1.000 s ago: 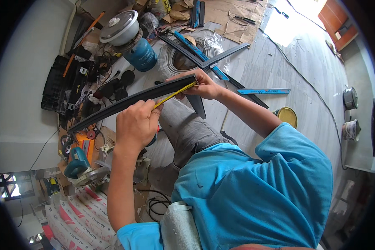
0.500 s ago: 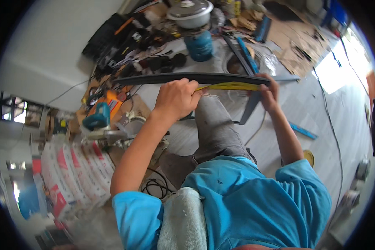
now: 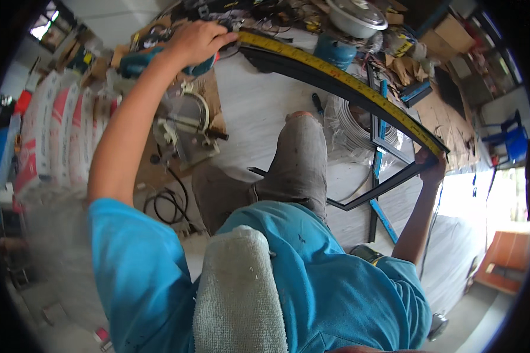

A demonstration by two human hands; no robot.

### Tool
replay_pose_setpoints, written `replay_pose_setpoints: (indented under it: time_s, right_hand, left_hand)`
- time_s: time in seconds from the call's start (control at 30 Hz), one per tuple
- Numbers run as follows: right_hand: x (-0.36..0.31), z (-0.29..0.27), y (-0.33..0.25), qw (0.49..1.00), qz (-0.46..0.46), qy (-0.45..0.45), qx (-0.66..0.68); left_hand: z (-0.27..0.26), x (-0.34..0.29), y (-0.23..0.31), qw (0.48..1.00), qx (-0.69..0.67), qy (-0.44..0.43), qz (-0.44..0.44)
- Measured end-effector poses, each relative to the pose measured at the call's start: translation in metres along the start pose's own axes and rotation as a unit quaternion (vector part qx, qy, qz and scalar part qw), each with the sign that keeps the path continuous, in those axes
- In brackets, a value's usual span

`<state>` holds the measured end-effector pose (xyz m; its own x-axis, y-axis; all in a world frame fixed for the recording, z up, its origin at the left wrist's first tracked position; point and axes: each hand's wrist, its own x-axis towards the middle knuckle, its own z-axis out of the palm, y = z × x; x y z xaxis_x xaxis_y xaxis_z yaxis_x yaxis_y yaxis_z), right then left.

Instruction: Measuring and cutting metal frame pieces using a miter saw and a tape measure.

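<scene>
A yellow tape measure (image 3: 335,72) is stretched along the long side of a dark grey metal frame (image 3: 388,189). At its left end my left hand (image 3: 195,44) is closed, the tape running out from its thumb and fingers. The tape's case, if in that hand, is hidden. My right hand (image 3: 433,166) grips the frame's far right corner from below, where the tape's other end lies. From this corner a shorter side slants down towards my knee. The frame is held up in front of my legs, above the floor.
A teal power tool (image 3: 141,62) lies beneath my left forearm, near a saw-like machine (image 3: 188,120). A blue gas cylinder (image 3: 334,50) carries a lidded white pot (image 3: 357,17). Coiled cable (image 3: 353,120), blue-wrapped strips (image 3: 384,222), cardboard (image 3: 447,112) and stacked white-red sacks (image 3: 56,129) surround me.
My hands have moved far apart, the left one outward to the upper left, the right one right and down. Much more tape is drawn out. The view has shifted, and the frame now tilts.
</scene>
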<state>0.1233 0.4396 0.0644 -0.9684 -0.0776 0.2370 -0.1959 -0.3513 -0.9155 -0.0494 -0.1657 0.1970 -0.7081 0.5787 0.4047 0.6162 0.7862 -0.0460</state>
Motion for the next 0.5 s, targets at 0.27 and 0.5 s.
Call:
replay_pose_setpoints:
  time_s: [0.27,0.5]
  right_hand:
    - [0.021,-0.037,0.019,0.998,0.060,-0.030,0.008]
    - [0.027,-0.050,0.039,0.987,0.046,-0.111,0.102]
  left_hand:
    - [0.008,-0.007,0.022,0.970,-0.070,-0.183,-0.144]
    - [0.019,-0.017,0.020,0.977,-0.091,-0.115,-0.154]
